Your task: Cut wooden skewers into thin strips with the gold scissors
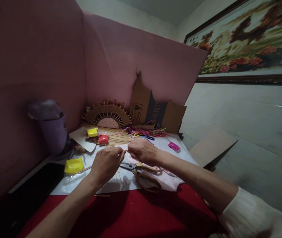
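My left hand [108, 162] and my right hand [142, 151] meet fingertip to fingertip above the white sheet, both closed in a pinch. What lies between the fingers is too small to make out. A thin wooden stick [86, 169] runs up to my left hand; I cannot tell whether it is held or lies behind. Below my hands, scissors [147, 181] with brown handles rest on the sheet, blades pointing left. Pale pink paper or cloth [169, 180] lies partly under them. A few short thin sticks [118, 175] are scattered nearby.
A fan-shaped cardboard piece [91, 115] with colored tips stands at the back beside torn cardboard [173, 115]. Yellow clay [73, 166], a red packet [103, 138], a magenta packet [174, 147] and colored cords [159, 133] lie around. A purple container [54, 132] stands left.
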A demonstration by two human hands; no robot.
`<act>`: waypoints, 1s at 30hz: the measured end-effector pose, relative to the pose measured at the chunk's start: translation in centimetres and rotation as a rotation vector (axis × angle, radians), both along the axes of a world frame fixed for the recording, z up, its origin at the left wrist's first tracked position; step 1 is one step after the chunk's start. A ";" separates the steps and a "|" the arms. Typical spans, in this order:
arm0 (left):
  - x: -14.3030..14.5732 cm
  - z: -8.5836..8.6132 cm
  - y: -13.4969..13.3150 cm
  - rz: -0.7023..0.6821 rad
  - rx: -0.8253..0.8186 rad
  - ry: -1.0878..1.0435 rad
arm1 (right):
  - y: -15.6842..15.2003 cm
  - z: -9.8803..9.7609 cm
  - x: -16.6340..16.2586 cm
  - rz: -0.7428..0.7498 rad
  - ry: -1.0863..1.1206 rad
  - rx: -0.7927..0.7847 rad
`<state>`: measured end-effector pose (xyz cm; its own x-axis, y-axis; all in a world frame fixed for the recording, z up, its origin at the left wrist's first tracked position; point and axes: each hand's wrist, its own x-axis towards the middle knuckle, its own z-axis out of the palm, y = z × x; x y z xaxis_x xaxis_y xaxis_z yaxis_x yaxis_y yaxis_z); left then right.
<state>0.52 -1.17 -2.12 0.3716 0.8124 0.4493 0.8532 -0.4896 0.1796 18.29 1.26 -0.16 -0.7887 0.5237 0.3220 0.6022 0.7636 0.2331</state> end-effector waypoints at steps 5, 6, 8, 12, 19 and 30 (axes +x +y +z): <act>0.0 -0.2 0.3 0.019 -0.033 -0.124 | -0.2 0.5 -0.7 -0.045 0.039 -0.036; -0.2 -0.2 0.5 -0.008 -0.052 -0.184 | -0.3 0.6 -0.8 -0.041 0.050 -0.060; -0.4 -0.2 0.9 -0.105 -0.105 -0.321 | -0.2 0.8 -0.7 -0.022 0.098 -0.115; -0.9 0.1 1.6 -0.324 -0.319 -0.582 | 0.0 1.0 -0.1 0.023 0.298 -0.267; -1.1 0.4 1.3 -0.511 -0.845 -0.976 | -1.0 0.7 0.0 0.088 0.830 -0.831; -1.0 0.1 1.6 -0.472 -0.908 -1.462 | -2.6 -1.9 -0.3 -0.280 0.763 -0.573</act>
<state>-0.46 0.47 -2.00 0.3719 0.9217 0.1105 -0.4019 0.0526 0.9142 17.95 -1.32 -2.07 -0.2992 0.8946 0.3319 0.6130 0.4468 -0.6516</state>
